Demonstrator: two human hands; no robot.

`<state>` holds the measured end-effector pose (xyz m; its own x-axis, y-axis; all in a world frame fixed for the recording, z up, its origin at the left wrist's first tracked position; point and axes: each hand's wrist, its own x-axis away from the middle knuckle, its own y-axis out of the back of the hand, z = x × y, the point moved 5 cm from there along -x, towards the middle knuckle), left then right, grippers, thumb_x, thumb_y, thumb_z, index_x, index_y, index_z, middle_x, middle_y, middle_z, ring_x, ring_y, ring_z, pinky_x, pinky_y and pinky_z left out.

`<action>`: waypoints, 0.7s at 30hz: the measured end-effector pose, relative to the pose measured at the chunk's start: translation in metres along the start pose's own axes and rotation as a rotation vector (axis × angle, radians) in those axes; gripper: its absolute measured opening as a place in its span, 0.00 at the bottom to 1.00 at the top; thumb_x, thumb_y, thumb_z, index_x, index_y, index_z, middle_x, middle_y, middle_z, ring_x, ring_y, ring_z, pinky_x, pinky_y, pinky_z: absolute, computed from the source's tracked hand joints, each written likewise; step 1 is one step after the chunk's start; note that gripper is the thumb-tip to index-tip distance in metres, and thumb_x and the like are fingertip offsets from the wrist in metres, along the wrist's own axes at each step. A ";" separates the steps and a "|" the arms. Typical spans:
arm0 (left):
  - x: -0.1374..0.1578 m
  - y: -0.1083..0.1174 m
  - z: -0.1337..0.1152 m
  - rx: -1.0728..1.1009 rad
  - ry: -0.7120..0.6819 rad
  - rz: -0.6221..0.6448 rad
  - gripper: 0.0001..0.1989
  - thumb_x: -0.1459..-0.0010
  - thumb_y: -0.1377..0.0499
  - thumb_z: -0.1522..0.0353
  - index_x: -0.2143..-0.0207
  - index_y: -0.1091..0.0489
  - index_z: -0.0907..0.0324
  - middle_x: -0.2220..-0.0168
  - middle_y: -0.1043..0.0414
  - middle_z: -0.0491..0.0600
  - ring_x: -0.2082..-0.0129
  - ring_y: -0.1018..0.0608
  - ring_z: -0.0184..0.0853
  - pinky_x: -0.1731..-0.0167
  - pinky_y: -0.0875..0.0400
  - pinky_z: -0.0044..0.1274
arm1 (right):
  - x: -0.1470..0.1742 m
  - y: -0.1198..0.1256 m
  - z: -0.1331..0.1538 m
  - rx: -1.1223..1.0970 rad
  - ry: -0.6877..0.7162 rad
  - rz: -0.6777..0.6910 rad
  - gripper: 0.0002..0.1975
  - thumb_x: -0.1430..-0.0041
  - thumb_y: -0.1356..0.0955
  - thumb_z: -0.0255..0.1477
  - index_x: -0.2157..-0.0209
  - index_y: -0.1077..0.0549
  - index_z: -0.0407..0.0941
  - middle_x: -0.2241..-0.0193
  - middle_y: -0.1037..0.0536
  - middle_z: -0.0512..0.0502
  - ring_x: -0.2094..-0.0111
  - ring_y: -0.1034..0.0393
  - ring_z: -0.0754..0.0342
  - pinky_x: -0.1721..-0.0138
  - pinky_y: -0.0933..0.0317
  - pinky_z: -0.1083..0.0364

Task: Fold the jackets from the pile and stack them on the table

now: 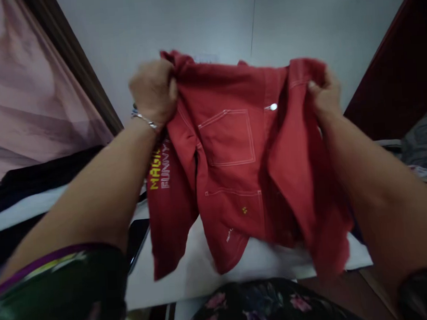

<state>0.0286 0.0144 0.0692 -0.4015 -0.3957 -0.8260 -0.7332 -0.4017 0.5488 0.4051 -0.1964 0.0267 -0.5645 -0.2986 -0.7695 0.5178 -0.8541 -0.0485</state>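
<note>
A red jacket [226, 135] with white stitching hangs in the air between my two hands. My left hand [154, 88] is closed around its upper left corner, by the shoulder. At the upper right, my right hand [327, 92] pinches the other shoulder, a little blurred. Yellow and white lettering runs along the sleeve [165, 206] on the left. One silvery button [273, 107] shows near the top of the front. The jacket's lower parts dangle above a white surface [191, 277], and the right sleeve is smeared by motion.
Folded dark and white clothes [41, 190] lie at the left, below a pink curtain [32, 94]. A dark phone-like object [138, 239] rests on the white surface. Behind stands a pale wall [205, 25]. A dark red panel [392, 72] is at the right.
</note>
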 end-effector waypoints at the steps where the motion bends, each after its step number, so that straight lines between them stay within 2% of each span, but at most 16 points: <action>1: 0.002 -0.029 0.009 -0.016 0.047 0.069 0.16 0.37 0.49 0.68 0.51 0.34 0.69 0.51 0.32 0.50 0.44 0.36 0.40 0.42 0.46 0.39 | 0.008 -0.014 -0.021 0.044 -0.138 0.004 0.21 0.46 0.35 0.17 0.48 0.32 0.35 0.47 0.27 0.39 0.49 0.32 0.59 0.52 0.41 0.59; 3: 0.019 -0.087 0.026 0.016 0.117 0.253 0.18 0.40 0.44 0.65 0.51 0.34 0.69 0.51 0.33 0.53 0.44 0.36 0.39 0.41 0.48 0.38 | 0.034 -0.029 -0.064 0.137 -0.442 -0.038 0.22 0.47 0.35 0.14 0.49 0.33 0.31 0.50 0.26 0.34 0.56 0.28 0.60 0.56 0.38 0.58; 5: 0.056 -0.133 0.035 0.071 0.147 0.411 0.15 0.43 0.41 0.65 0.56 0.30 0.66 0.51 0.32 0.55 0.46 0.34 0.41 0.42 0.45 0.35 | 0.068 -0.034 -0.090 0.161 -0.553 -0.060 0.21 0.50 0.33 0.13 0.52 0.30 0.33 0.55 0.23 0.38 0.60 0.27 0.58 0.58 0.34 0.55; 7: 0.107 -0.164 0.035 0.141 0.107 0.549 0.11 0.43 0.41 0.65 0.61 0.28 0.62 0.53 0.31 0.55 0.49 0.30 0.41 0.46 0.39 0.31 | 0.114 -0.038 -0.106 0.090 -0.650 0.063 0.15 0.52 0.30 0.16 0.60 0.24 0.41 0.66 0.19 0.46 0.63 0.26 0.55 0.58 0.31 0.52; 9: 0.164 -0.179 0.030 0.211 0.070 0.662 0.09 0.43 0.43 0.65 0.63 0.27 0.61 0.56 0.29 0.55 0.53 0.27 0.40 0.49 0.35 0.30 | 0.168 -0.038 -0.112 0.056 -0.740 0.270 0.12 0.55 0.28 0.17 0.67 0.22 0.45 0.70 0.19 0.48 0.63 0.25 0.52 0.56 0.30 0.48; 11: 0.217 -0.178 0.025 0.289 0.047 0.724 0.10 0.43 0.44 0.64 0.63 0.27 0.59 0.55 0.29 0.54 0.54 0.27 0.40 0.51 0.34 0.30 | 0.223 -0.028 -0.108 0.063 -0.788 0.399 0.13 0.59 0.26 0.18 0.70 0.21 0.48 0.68 0.19 0.48 0.59 0.25 0.49 0.51 0.32 0.45; 12: 0.240 -0.174 0.024 0.308 0.071 0.742 0.11 0.43 0.44 0.64 0.62 0.27 0.59 0.56 0.29 0.54 0.55 0.26 0.40 0.52 0.33 0.30 | 0.249 -0.018 -0.102 0.081 -0.789 0.415 0.14 0.61 0.25 0.20 0.70 0.21 0.48 0.66 0.19 0.47 0.56 0.26 0.47 0.48 0.35 0.43; 15: 0.290 -0.152 0.024 0.316 0.189 0.722 0.10 0.43 0.45 0.64 0.62 0.27 0.58 0.58 0.29 0.54 0.57 0.26 0.40 0.54 0.32 0.31 | 0.311 0.008 -0.078 0.189 -0.735 0.538 0.20 0.61 0.24 0.31 0.61 0.21 0.53 0.55 0.21 0.47 0.49 0.30 0.41 0.41 0.45 0.37; 19: 0.329 -0.123 0.026 0.286 0.390 0.595 0.12 0.46 0.44 0.64 0.60 0.28 0.56 0.56 0.30 0.55 0.53 0.27 0.44 0.50 0.33 0.35 | 0.360 0.025 -0.044 0.379 -0.611 0.750 0.27 0.56 0.27 0.38 0.53 0.30 0.76 0.48 0.27 0.60 0.43 0.37 0.39 0.36 0.55 0.40; 21: 0.345 -0.116 0.028 0.301 0.536 0.549 0.16 0.46 0.44 0.62 0.56 0.30 0.56 0.52 0.31 0.57 0.50 0.28 0.47 0.49 0.34 0.38 | 0.373 0.024 -0.033 0.443 -0.558 0.804 0.32 0.58 0.26 0.40 0.52 0.35 0.81 0.46 0.30 0.63 0.41 0.40 0.38 0.37 0.58 0.40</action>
<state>-0.0404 -0.0523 -0.2826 -0.4850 -0.8425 -0.2345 -0.6552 0.1724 0.7355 0.2279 -0.3140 -0.2825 -0.4341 -0.8983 -0.0679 0.6527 -0.3656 0.6635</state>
